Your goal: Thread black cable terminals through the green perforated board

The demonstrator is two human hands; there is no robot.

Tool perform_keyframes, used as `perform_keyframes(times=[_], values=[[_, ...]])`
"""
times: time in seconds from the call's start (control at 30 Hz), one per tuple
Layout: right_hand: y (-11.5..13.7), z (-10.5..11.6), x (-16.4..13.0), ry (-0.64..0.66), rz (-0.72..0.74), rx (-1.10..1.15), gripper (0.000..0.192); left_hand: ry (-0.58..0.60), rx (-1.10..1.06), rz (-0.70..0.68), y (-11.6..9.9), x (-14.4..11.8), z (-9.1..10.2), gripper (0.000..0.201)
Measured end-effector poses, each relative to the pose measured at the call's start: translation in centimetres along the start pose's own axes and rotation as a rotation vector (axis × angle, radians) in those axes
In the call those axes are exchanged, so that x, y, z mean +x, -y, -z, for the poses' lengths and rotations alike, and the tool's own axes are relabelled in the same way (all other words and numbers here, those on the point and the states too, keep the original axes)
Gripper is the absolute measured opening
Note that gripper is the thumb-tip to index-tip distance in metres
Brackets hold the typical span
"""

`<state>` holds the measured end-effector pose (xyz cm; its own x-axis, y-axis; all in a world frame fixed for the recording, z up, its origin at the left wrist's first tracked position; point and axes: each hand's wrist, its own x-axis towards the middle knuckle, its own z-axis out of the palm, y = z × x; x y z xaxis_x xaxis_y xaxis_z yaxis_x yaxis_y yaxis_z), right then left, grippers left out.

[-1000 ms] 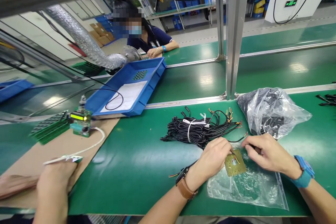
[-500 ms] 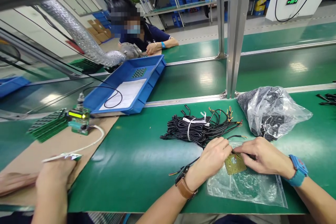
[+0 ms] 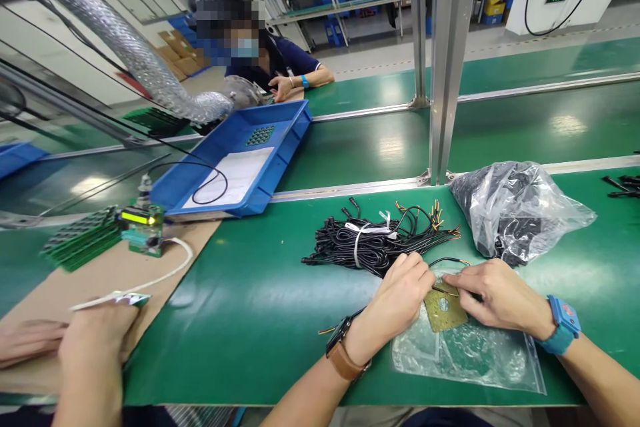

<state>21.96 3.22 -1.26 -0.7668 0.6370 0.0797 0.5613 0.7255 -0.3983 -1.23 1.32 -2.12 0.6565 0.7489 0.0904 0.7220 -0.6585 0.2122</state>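
Green bench mat (image 3: 260, 307), assembly line, metal post (image 3: 447, 60) behind the work area. Blue tray (image 3: 287, 147) far left-centre holds a white sheet, a loop of black cable and a small green perforated piece. Clear bag (image 3: 520, 210) at right is stuffed with black wire parts. Flat clear bag (image 3: 465, 357) under the hands holds green boards.

Versus a second ago: right hand (image 3: 493, 293) has closed in on the left hand (image 3: 403, 290); both now meet over the board. View shifted slightly too.

Small yellowish circuit board (image 3: 444, 310) lies on the flat bag, tilted, round hole mid-face. Left hand curled, fingertips pinning its left edge. Right hand pinched on a thin black wire at the board's top edge. Tied bundle of black wires (image 3: 373, 243) sits just behind. Co-worker's hand (image 3: 95, 333) rests on cardboard at far left.
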Motion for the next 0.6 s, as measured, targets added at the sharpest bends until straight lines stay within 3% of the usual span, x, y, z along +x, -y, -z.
perform_keyframes(times=[0.1, 0.33, 0.5, 0.6], values=[[0.13, 0.21, 0.01, -0.01, 0.006, 0.041, 0.034, -0.008, 0.019, 0.0, -0.08, 0.1, -0.22, 0.019], [0.5, -0.38, 0.3, 0.117, 0.031, 0.005, 0.032, 0.01, 0.054, 0.009, -0.36, 0.26, -0.17, 0.02], [0.07, -0.36, 0.24, 0.0, 0.034, 0.04, 0.034, 0.0, 0.068, 0.022, -0.47, 0.38, -0.18, 0.022], [0.15, -0.37, 0.27, 0.046, 0.048, 0.037, 0.034, -0.01, 0.075, 0.024, -0.59, 0.46, -0.23, 0.023]])
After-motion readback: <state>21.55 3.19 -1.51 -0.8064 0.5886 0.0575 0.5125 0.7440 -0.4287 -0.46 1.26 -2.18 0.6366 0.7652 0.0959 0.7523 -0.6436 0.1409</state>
